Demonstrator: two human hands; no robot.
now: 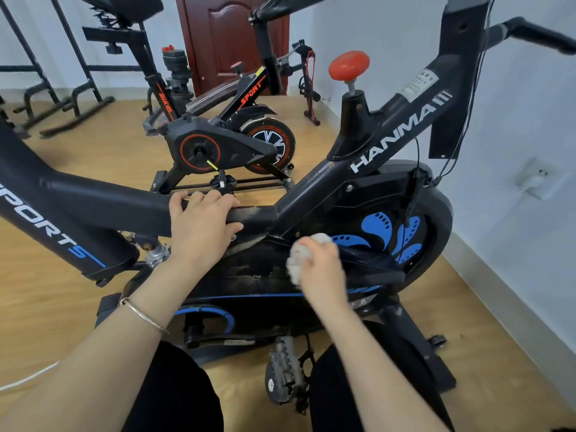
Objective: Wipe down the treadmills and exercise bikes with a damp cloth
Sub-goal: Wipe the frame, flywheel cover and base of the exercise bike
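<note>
L hand (202, 226) grips the HANMA bike (389, 126) on its low horizontal frame tube, just left of the weld where the slanted tube rises. Fingers curl over the top, thumb hooks under, forearm stretched fwd w/ a thin bracelet (143, 316) at the wrist. R hand (322, 269) is fisted round a bunched white cloth (294, 266), knuckles up. The cloth bulges out at the hand's left side & above the fingers, and touches the bike's black side cover below that weld, beside the blue-patterned flywheel guard (436, 219). R hand is blurred, so finger detail is unclear. A red knob (349, 65) stands atop the bike's frame. A pedal (283, 369) hangs at the bike's bottom, btwn the person's knees. An orange-trimmed bike (218, 145) sits behind the HANMA bike, well apart.
</note>
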